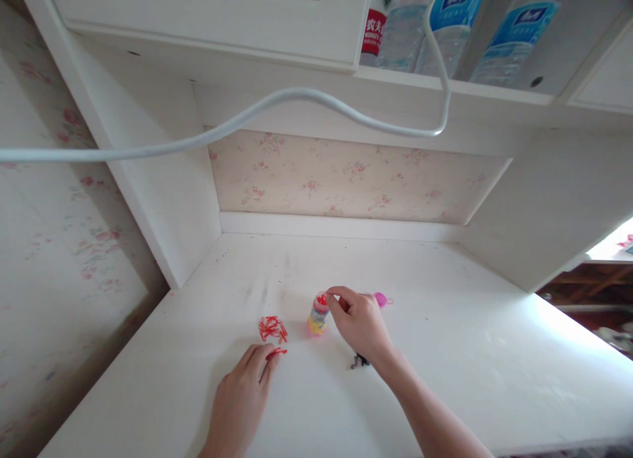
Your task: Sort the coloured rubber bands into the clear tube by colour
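Observation:
A small clear jar (318, 318) stands upright on the white desk, with red pieces near its mouth and yellow and pink lower down. My right hand (359, 316) is at the jar's mouth, thumb and fingers pinched together; what they hold, if anything, is too small to make out. To the left of the jar lies a loose pile of small, thin red clip-like pieces (271, 329). Just in front of the pile, my left hand (244, 385) pinches a red clip-like piece (277, 350) between thumb and fingers. Small black pieces (360, 361) lie partly behind my right wrist.
A pink lid with a loop (380, 300) lies beyond my right hand, partly covered by it. A white cable (306, 95) crosses the upper view. Plastic bottles (450, 26) stand on the shelf above the desk (445, 372). Side panels bound the desk.

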Demonstrator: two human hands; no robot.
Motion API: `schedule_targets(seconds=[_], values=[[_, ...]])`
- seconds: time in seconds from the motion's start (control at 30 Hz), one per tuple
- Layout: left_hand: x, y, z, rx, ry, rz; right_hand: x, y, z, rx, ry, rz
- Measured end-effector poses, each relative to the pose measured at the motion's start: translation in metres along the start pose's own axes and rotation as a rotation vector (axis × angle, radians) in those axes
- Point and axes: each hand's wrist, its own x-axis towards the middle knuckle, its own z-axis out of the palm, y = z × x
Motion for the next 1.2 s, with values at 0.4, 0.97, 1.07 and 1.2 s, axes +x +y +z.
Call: schedule_targets(seconds=[0.4,0.97,1.07,1.2], values=[[0.001,0.001,-0.003,0.02,-0.041,-0.085,-0.073,-0.013,0.046,0.028,-0.34,-0.02],[-0.001,-0.003,0.002,-0.011,-0.07,-0.032,-0.068,-0.01,0.083,-0.009,-0.417,-0.014],[-0.002,-0.003,0.001,0.003,-0.08,-0.041,-0.068,-0.009,0.085,0.056,-0.386,-0.017],[-0.002,-0.003,0.001,0.006,-0.093,-0.041,-0.069,-0.009,0.088,0.109,-0.339,0.04]])
